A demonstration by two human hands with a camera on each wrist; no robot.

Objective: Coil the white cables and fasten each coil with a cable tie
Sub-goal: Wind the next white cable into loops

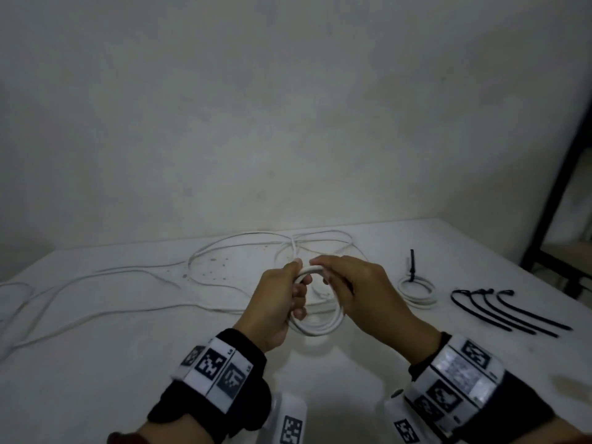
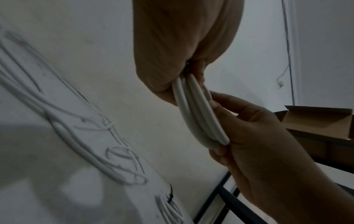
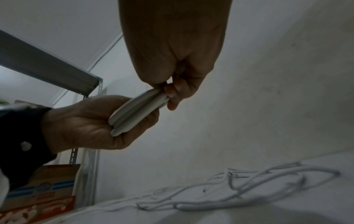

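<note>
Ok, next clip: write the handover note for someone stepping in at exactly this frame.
Left hand: grips the left side of the white coil, held above the table.
Right hand: pinches the coil's top right.
Done: one finished coil with a black tie lies right of the hands.
Spare cable ties: four, far right on the table.
Left: tie the held coil; loose white cables behind and to the left are not yet coiled.

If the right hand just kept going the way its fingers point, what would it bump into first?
Most likely the left hand. The right hand points left across the white coil both grip, their fingertips nearly meeting at its top. Depth is hard to judge.
</note>
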